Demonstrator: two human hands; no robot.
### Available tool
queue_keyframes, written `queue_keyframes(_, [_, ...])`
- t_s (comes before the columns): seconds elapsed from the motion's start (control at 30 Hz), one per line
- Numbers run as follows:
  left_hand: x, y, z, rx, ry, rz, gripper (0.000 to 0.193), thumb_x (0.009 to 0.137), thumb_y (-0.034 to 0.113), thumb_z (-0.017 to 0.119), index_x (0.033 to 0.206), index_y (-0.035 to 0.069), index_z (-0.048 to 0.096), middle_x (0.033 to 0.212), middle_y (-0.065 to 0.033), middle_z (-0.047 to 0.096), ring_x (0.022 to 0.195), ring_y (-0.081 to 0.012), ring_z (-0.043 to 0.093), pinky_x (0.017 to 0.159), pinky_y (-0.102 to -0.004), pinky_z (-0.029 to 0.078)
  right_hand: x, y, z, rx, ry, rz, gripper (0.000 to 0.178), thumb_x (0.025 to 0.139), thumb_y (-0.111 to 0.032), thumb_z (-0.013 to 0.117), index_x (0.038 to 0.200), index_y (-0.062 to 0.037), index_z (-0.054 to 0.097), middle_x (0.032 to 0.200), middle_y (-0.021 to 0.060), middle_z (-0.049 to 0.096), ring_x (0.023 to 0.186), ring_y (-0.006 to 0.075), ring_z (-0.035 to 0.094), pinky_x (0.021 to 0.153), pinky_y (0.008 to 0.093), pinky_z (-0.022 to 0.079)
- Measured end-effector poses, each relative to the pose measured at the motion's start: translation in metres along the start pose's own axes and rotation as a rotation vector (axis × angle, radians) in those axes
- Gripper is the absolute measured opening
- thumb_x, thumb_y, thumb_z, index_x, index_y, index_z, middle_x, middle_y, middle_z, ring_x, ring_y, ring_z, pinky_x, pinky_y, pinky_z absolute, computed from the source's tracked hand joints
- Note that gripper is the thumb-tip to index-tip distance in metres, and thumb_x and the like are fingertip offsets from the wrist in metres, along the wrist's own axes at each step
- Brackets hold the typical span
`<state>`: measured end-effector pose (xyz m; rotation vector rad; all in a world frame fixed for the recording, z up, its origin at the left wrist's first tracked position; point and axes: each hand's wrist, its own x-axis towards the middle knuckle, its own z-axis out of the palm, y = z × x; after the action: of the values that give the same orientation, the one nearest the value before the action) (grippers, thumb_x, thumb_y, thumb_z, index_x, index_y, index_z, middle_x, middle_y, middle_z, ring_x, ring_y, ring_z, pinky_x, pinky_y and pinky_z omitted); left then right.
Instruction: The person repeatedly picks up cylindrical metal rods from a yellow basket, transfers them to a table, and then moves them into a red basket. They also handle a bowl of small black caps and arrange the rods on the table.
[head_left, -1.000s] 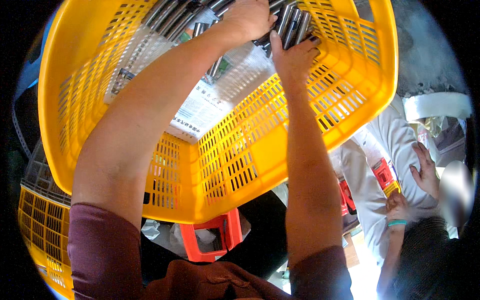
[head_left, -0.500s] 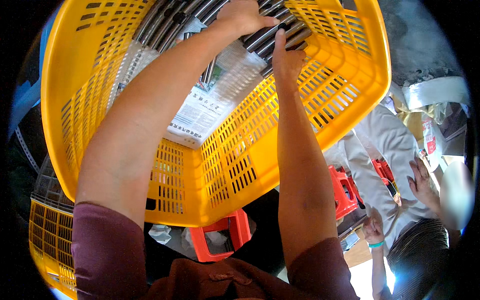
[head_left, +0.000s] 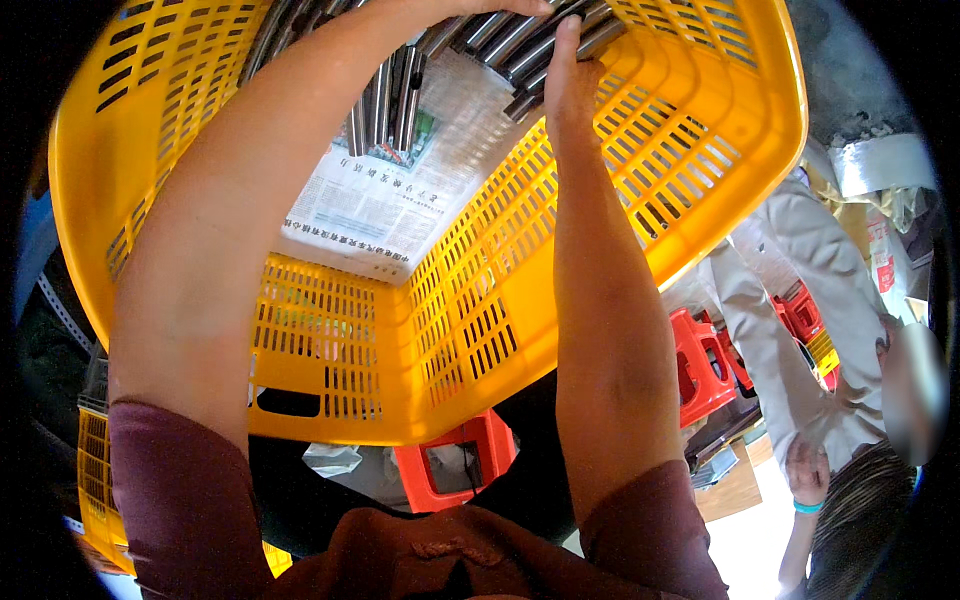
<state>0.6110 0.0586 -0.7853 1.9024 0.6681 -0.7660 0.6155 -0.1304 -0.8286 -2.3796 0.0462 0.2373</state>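
A large yellow plastic basket (head_left: 378, 415) with slotted walls stands tilted in front of me. Dark shiny metal tubes (head_left: 490, 38) lie side by side at its far end, over a sheet of newspaper (head_left: 335, 212). My left hand (head_left: 475, 4) reaches over the tubes, its thumb across them and its other fingers cut off by the top edge. Closed against the right side of the same tubes is my right hand (head_left: 572, 85), thumb up along them. A few separate tubes (head_left: 380, 105) point toward me below my left wrist.
Under the basket's near rim is a red plastic stool (head_left: 425, 480). To the right a seated person in light trousers (head_left: 765, 330) is close by, with another red stool (head_left: 700, 370) between us. A second yellow basket (head_left: 95, 470) stands at lower left.
In my view the basket and tubes have shifted up and left, and both hands have moved up toward the top edge. The separate tubes show more fully. One of the other person's hands has moved down.
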Motion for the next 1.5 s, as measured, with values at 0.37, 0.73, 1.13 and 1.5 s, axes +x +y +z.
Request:
queue_keyframes(0.37, [-0.025, 0.016, -0.018, -0.2, -0.142, 0.016, 0.09, 0.076, 0.049, 0.077, 0.137, -0.008, 0.044, 0.136, -0.0278, 0.049, 0.123, -0.0362, 0.052, 0.092, -0.0433, 0.05, -0.003, 0.006, -0.014, 0.999, -0.298, 0.245, 0.066, 0.096, -0.048, 0.05, 0.144, -0.0041, 0.037, 0.141, 0.0133, 0.046, 0.128, 0.0271, 0.046, 0.107, 0.0376, 0.037])
queue_keyframes(0.73, [0.002, 0.0, -0.008, -0.44, -0.266, 0.086, 0.085, 0.077, 0.046, 0.077, 0.138, -0.004, 0.046, 0.137, -0.0256, 0.05, 0.122, -0.0356, 0.053, 0.096, -0.0402, 0.046, 0.002, 0.01, -0.021, 1.191, -0.581, 0.515, 0.064, 0.096, -0.059, 0.045, 0.139, -0.0115, 0.044, 0.129, 0.0098, 0.058, 0.116, 0.0251, 0.057, 0.098, 0.0387, 0.049])
queue_keyframes(1.13, [-0.002, -0.009, -0.018, -0.444, -0.243, -0.049, 0.089, 0.077, 0.048, 0.077, 0.142, -0.002, 0.043, 0.147, -0.0262, 0.039, 0.139, -0.0374, 0.033, 0.107, -0.0502, 0.034, 0.013, 0.017, 0.004, 1.177, -0.6, 0.439, 0.06, 0.097, -0.055, 0.046, 0.137, -0.01, 0.046, 0.124, 0.0079, 0.059, 0.11, 0.0232, 0.059, 0.094, 0.0365, 0.05])
queue_keyframes(1.5, [-0.011, 0.004, -0.015, -0.498, -0.435, 0.089, 0.08, 0.081, 0.043, 0.075, 0.14, -0.001, 0.044, 0.136, -0.0208, 0.052, 0.124, -0.0294, 0.051, 0.103, -0.0401, 0.042, 0.013, 0.032, 0.01, 1.174, -0.56, 0.414, 0.056, 0.098, -0.051, 0.047, 0.134, -0.0086, 0.049, 0.119, 0.0062, 0.061, 0.105, 0.0215, 0.061, 0.09, 0.0345, 0.051])
